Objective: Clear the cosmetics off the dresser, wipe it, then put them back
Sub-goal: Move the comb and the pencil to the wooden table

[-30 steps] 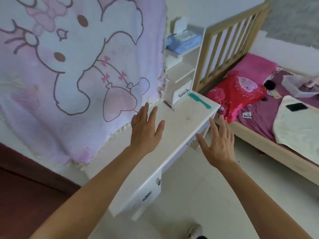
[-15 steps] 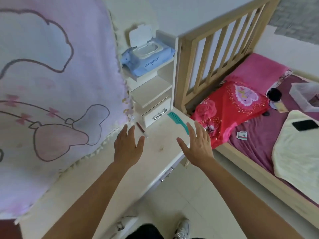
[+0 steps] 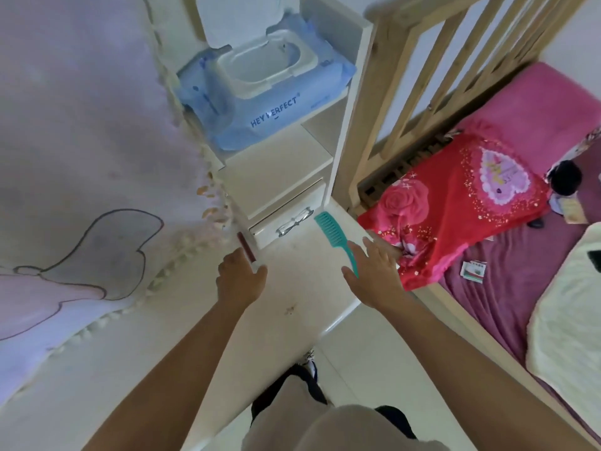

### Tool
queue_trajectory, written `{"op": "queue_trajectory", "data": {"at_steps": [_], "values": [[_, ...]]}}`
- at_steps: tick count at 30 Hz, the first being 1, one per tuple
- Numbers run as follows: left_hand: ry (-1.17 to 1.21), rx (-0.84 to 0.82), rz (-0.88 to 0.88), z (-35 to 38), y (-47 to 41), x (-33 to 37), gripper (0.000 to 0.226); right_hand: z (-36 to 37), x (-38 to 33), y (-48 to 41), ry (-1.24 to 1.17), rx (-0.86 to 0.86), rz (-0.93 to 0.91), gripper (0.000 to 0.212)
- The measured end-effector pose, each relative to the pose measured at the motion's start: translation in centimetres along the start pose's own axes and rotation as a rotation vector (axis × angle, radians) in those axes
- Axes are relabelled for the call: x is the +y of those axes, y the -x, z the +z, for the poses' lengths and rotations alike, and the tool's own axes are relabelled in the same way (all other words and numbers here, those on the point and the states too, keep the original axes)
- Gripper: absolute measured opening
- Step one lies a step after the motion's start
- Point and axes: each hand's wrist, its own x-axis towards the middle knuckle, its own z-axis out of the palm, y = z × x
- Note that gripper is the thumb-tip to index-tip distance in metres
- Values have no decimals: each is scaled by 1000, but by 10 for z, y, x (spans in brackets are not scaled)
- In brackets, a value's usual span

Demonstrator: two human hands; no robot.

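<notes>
Reaching over the white desk (image 3: 201, 323), the left hand (image 3: 240, 281) has its fingers curled down around the near end of a thin dark red stick (image 3: 244, 247), maybe a cosmetic pencil; I cannot tell if the fingers already pinch it or only touch it. The far end of the stick points toward the small drawer (image 3: 286, 219) at the back of the desk. The right hand (image 3: 374, 271) is spread flat with the fingers apart, and it lies over the handle end of a teal comb (image 3: 331, 231); I cannot tell if it grips the comb. The toothed part of the comb lies free on the desk, just beside the drawer front and near the right edge of the desk.

Above the drawer are 2 open shelves, and on the upper shelf (image 3: 322, 102) sits a blue pack of wet wipes (image 3: 260, 105) with its white lid flipped up. A pale purple blanket (image 3: 81, 141) with a cartoon drawing hangs on the left and its fringe falls on the desk. On the right stands a wooden bed frame (image 3: 406, 76), with a red pillow (image 3: 455, 203) on the bed.
</notes>
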Motion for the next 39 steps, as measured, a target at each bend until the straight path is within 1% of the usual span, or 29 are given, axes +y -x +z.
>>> {"op": "queue_trajectory", "data": {"at_steps": [2, 5, 9, 13, 16, 18, 20, 22, 24, 26, 27, 30, 33, 36, 39], "values": [[22, -11, -44, 9, -24, 5, 63, 2, 4, -24, -20, -57, 18, 66], [41, -16, -104, 22, -54, 8, 69, 10, 6, -60, -2, -122, 38, 67], [75, -18, -145, 36, -73, 9, 71, 22, -1, -93, 9, -177, 93, 65], [115, 12, -176, 46, -78, 4, 59, 38, -6, -110, 112, -225, 70, 66], [139, 30, -203, 50, -75, 2, 53, 42, -2, -121, 140, -270, 62, 71], [153, 38, -253, 51, -67, 1, 55, 43, 3, -127, 62, -292, 83, 71], [171, 56, -286, 51, -56, -1, 58, 43, 9, -129, -34, -316, 109, 65], [193, 78, -320, 51, -41, 0, 62, 41, 18, -128, -45, -353, 101, 60], [227, 118, -368, 51, -24, 4, 64, 38, 27, -125, -7, -408, 48, 50], [264, 180, -409, 54, -2, 11, 61, 33, 32, -122, -5, -477, -12, 31], [277, 216, -421, 55, 10, 15, 57, 30, 33, -121, -23, -502, -45, 25], [327, 336, -465, 58, 51, 26, 44, 18, 26, -115, -92, -533, -197, 25], [419, 455, -529, 55, 94, 35, 37, 3, 12, -101, -188, -559, -312, 26], [462, 590, -574, 40, 137, 38, 31, -9, -16, -82, -227, -569, -433, 27], [495, 739, -666, 17, 189, 25, 27, -15, -61, -47, -244, -590, -580, 24]]}}
